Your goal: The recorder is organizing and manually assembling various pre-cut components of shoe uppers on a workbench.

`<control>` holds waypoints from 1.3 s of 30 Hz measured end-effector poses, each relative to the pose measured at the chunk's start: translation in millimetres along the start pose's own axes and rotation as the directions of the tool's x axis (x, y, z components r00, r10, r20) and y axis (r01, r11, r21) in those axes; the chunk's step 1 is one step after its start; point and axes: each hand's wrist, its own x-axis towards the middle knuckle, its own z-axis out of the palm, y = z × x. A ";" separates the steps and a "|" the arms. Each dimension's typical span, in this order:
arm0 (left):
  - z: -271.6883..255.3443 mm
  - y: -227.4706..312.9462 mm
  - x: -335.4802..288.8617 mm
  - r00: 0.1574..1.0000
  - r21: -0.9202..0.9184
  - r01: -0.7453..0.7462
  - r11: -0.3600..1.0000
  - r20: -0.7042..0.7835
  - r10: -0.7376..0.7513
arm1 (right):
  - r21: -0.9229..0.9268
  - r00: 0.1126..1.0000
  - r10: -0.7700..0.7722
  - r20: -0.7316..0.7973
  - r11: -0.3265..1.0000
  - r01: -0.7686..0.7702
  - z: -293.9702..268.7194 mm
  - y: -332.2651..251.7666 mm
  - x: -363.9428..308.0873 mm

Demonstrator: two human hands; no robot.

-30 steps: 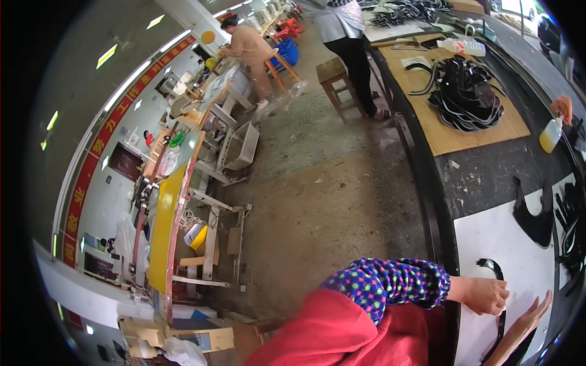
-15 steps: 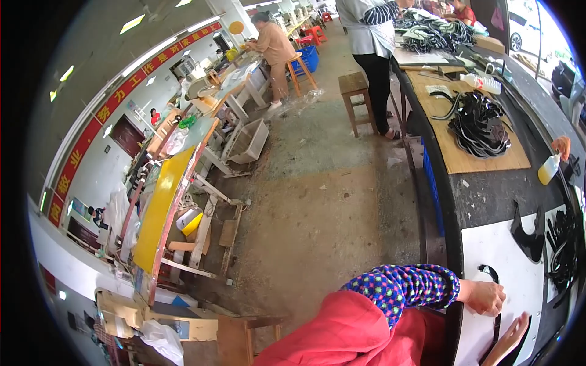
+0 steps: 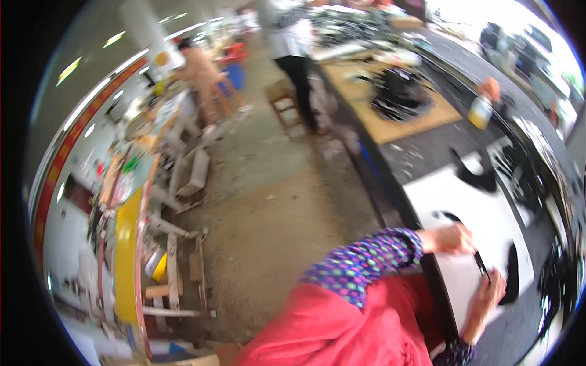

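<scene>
My left hand [image 3: 453,239], at the end of a patterned sleeve, is closed on a thin black strip [image 3: 481,265] over a white board [image 3: 495,222]. The strip's curved upper end shows beyond my left fingers. Lower down, my right hand [image 3: 487,299] has its fingers closed on the strip's other part. To the right of my right hand lies a dark, elongated piece [image 3: 511,274]. A curved black piece [image 3: 479,175] rests at the board's far edge. Motion blur hides the finer details of my fingers.
A pile of glossy black strips [image 3: 400,94] lies on a wooden board [image 3: 427,125] farther up the bench. A bottle of yellow liquid with an orange top [image 3: 481,110] stands right of it. More black strips [image 3: 519,171] lie at the right. One person [image 3: 290,43] stands beside a stool [image 3: 284,100].
The whole view has swung, shifting the bench leftward in the picture. My right hand, earlier flat with extended fingers beside the strip, is now closed on it. My left hand still grips the strip.
</scene>
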 end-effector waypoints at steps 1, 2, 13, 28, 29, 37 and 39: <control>-0.2 1.9 -2.6 0.992 -0.076 0.012 0.997 -0.128 -0.022 | 0.099 0.992 0.105 0.068 0.989 -0.112 -4.3 -3.2 0.9; -12.5 7.7 -2.3 0.988 0.002 0.045 0.999 -0.145 -0.045 | 0.060 0.999 0.032 0.013 0.998 -0.033 5.3 0.4 3.4; -25.8 123.5 38.9 0.214 -0.748 0.432 -0.504 0.628 -0.749 | 0.528 0.958 0.277 0.080 0.803 -0.276 -6.5 -14.8 23.4; -21.7 102.8 52.6 0.156 -0.818 0.471 -0.329 0.444 -0.882 | 0.644 0.947 0.274 0.168 0.696 -0.316 -6.2 -25.2 20.3; -23.5 103.3 53.4 0.156 -0.816 0.477 -0.326 0.443 -0.883 | 0.648 0.946 0.277 0.166 0.693 -0.316 -9.3 -26.5 24.2; -49.5 116.9 70.1 0.279 -0.719 0.692 -0.057 0.340 -0.898 | 0.829 0.865 0.383 0.323 0.326 -0.454 -16.8 -45.2 43.0; -59.6 119.5 71.9 0.298 -0.723 0.689 -0.044 0.339 -0.892 | 0.877 0.795 0.415 0.443 -0.016 -0.481 -24.7 -51.9 48.0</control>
